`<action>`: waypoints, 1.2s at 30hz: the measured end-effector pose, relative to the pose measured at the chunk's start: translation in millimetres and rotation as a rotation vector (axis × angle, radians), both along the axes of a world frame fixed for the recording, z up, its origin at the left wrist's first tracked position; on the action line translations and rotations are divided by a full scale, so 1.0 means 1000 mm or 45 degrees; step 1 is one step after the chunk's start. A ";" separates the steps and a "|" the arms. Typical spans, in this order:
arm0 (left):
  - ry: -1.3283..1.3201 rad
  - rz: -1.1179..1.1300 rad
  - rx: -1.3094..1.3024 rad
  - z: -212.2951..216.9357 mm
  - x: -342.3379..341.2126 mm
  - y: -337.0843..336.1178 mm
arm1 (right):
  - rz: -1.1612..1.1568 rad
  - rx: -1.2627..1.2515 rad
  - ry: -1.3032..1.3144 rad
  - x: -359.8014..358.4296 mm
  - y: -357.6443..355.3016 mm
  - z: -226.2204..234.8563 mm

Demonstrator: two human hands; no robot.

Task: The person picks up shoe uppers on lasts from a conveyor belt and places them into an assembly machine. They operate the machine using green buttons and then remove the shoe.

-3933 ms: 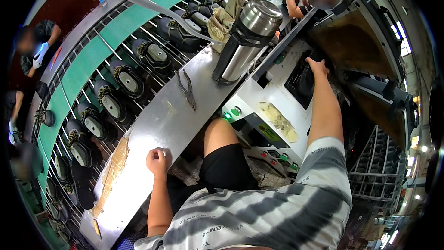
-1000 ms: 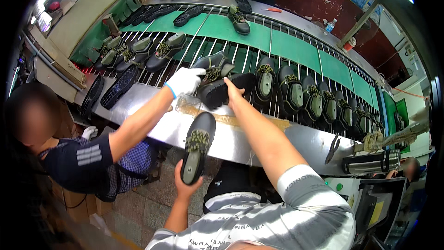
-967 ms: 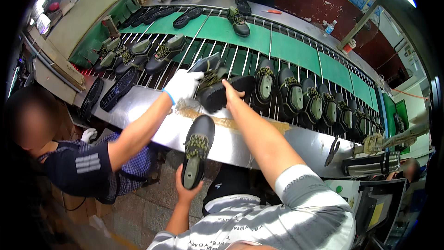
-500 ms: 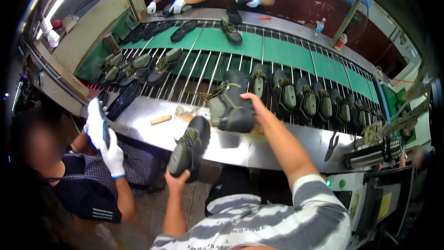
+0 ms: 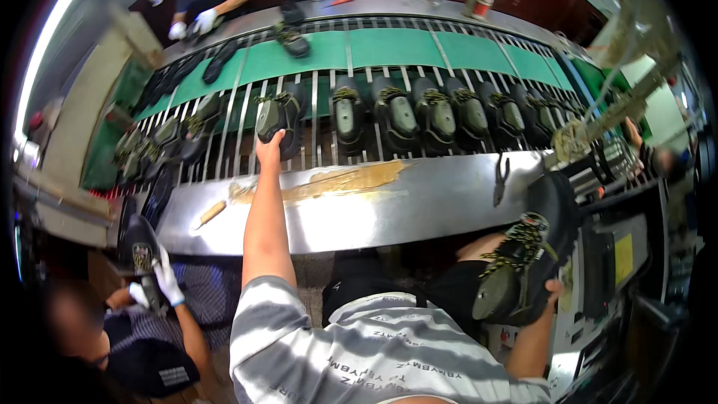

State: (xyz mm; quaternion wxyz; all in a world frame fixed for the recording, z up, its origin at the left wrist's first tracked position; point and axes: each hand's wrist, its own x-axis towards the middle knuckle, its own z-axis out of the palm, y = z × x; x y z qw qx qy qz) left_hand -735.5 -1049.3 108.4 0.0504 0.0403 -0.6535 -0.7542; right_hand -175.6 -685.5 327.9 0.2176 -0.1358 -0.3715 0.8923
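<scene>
The head view looks down over the person's striped shirt [image 5: 359, 359] at a steel bench [image 5: 419, 209] and a slatted green conveyor [image 5: 389, 52] beyond it. The left hand [image 5: 269, 151] reaches forward across the bench and closes on the near end of a dark shoe [image 5: 278, 114] lying on the slats; its fingers wrap the heel end, thumb side toward the bench. To the right of that hand, a row of similar shoes [image 5: 434, 111] lies side by side on the conveyor, soles down, laces toward the far side. To its left, more shoes [image 5: 176, 142] sit crowded at an angle.

The right hand [image 5: 552, 293] is low and well apart from the left, out past the bench's near edge beside the person's knee. It grips a second shoe [image 5: 527, 254] from below, the shoe tilted with its sole facing right and its yellow-black laces [image 5: 516, 243] hanging loose toward the body.

Between the hands, on the bench, a smear of tan glue [image 5: 336, 179] runs sideways, and a small wooden stick [image 5: 212, 213] lies left of the left forearm. A pair of pliers [image 5: 499, 178] lies on the bench above the right hand.

Down left of the left arm, a co-worker's gloved hand [image 5: 166, 280] holds a dark sole [image 5: 138, 251]. At the far side of the conveyor, other people's gloved hands [image 5: 196, 24] rest near more shoes.
</scene>
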 end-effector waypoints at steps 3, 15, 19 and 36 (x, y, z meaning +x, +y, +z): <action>0.111 0.100 -0.471 -0.050 0.000 0.039 | -0.344 -0.144 -0.033 0.093 0.003 0.008; 0.350 0.239 -1.054 -0.056 0.079 0.056 | -1.978 0.586 -0.832 0.442 -0.003 0.008; 0.194 -0.161 -1.208 -0.062 0.190 0.104 | -1.989 0.700 -1.228 0.440 0.032 0.073; 0.109 -0.805 -1.021 -0.071 0.279 0.183 | -1.122 0.512 -2.669 0.530 0.275 0.017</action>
